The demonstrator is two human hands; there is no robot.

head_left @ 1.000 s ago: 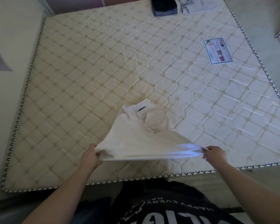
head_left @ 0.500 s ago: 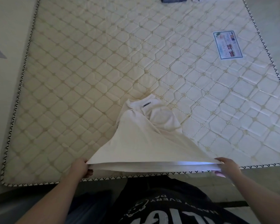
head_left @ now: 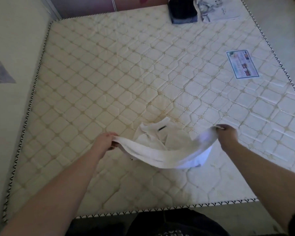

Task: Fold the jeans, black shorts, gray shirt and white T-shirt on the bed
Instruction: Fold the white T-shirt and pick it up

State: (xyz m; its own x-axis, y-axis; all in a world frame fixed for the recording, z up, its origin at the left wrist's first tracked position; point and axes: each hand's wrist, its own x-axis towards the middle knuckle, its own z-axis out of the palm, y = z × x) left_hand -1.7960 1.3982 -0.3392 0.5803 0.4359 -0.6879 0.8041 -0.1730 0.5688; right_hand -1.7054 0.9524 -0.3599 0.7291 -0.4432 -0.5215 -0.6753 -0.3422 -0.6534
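Observation:
The white T-shirt (head_left: 162, 147) lies near the middle front of the quilted mattress (head_left: 109, 82), its collar with a dark label pointing away from me. My left hand (head_left: 104, 141) grips the bottom hem at its left corner. The right corner of that hem is pinched in my right hand (head_left: 226, 135), and the hem sags in a curve between the two hands over the shirt body. At the far edge sits a dark folded stack (head_left: 183, 12), black cloth on top of blue denim, with a pale gray printed garment (head_left: 216, 10) beside it.
A printed label (head_left: 243, 64) is fixed to the mattress at the right. A wall runs along the left side with a gray mark (head_left: 0, 74). Bare floor lies beyond the right edge. My dark shirt shows at the bottom.
Both hands carried the hem from the near mattress edge forward toward the collar. The stretched-flat hem now hangs slack in a curve between them.

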